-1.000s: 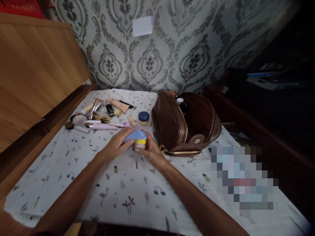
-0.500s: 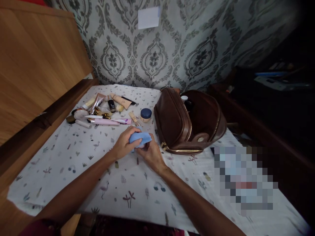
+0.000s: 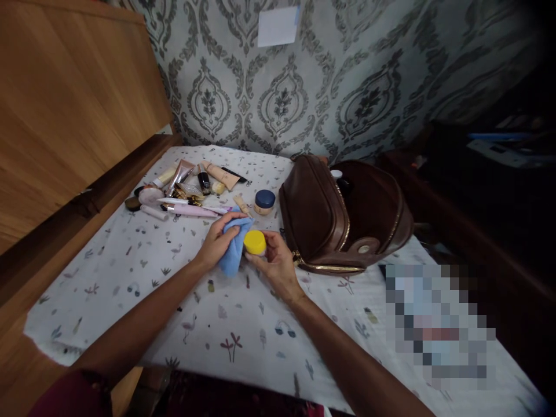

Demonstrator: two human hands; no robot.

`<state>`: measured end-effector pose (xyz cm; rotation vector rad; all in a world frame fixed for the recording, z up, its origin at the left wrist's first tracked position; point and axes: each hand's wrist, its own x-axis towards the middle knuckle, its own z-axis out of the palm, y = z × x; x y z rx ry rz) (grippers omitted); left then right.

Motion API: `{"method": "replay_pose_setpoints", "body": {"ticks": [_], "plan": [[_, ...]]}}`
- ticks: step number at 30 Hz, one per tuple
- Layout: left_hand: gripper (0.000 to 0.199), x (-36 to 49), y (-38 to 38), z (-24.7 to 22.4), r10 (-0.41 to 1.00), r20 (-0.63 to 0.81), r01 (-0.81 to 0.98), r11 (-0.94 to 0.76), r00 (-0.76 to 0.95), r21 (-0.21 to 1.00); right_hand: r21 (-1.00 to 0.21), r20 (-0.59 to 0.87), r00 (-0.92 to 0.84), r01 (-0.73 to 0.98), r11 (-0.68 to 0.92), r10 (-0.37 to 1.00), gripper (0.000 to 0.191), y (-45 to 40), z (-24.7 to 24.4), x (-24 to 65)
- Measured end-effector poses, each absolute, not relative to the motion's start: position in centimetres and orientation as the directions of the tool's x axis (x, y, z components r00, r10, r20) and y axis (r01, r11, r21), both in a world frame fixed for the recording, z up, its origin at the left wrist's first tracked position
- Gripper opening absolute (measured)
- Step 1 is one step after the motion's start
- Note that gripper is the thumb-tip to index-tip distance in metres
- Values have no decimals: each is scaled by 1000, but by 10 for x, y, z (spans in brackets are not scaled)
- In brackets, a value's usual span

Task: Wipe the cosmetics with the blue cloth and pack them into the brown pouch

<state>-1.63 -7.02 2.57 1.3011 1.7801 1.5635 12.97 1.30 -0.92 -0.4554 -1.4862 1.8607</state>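
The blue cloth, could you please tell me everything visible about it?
The blue cloth looks like soft, plain fabric, loosely crumpled. The left hand grips its upper part; the lower end hangs over the patterned white covering, contact unclear. It is just left of the yellow-lidded jar in the right hand.

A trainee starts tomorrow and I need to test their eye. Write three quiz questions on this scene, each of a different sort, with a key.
1. What does the left hand hold?

2. True or false: the jar in the right hand has a blue lid.

3. Where does the navy-lidded jar stand relative to the open brown bag? (a) inside it; (b) to its left; (c) to its right.

Key:
1. A blue cloth.
2. False; it has a yellow lid.
3. b.
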Motion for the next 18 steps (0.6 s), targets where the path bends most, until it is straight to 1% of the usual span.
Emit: {"method": "replay_pose_setpoints", "body": {"ticks": [2,4,6,8,11,13,16,18], "plan": [[32,-14,-73,32,887,268,415,-98,-377,905,-946,143,-677,-308,-102,722,50,15,-7,130],[32,-11,-75,36,916,305,532,-126,-262,837,-952,134,-683,-290,-99,718,49,16,-6,131],[31,-7,-76,35,915,345,635,-142,-209,760,-959,119,-696,-266,-101,708,49,16,-5,132],[29,-3,-76,31,888,378,658,-121,-263,743,-962,97,-708,-246,-117,699,48,15,-3,133],[27,-1,-75,26,839,394,623,-86,-376,778,-957,60,-723,-239,-167,688,48,13,0,134],[29,-3,-74,25,822,388,591,-79,-417,803,-941,32,-720,-256,-223,693,49,11,1,134],[39,-5,-74,24,819,370,542,-88,-439,836,-886,-39,-713,-300,-354,700,49,9,4,134],[48,-4,-75,22,838,367,532,-111,-403,839,-839,-86,-728,-315,-443,680,48,10,6,135]]}}
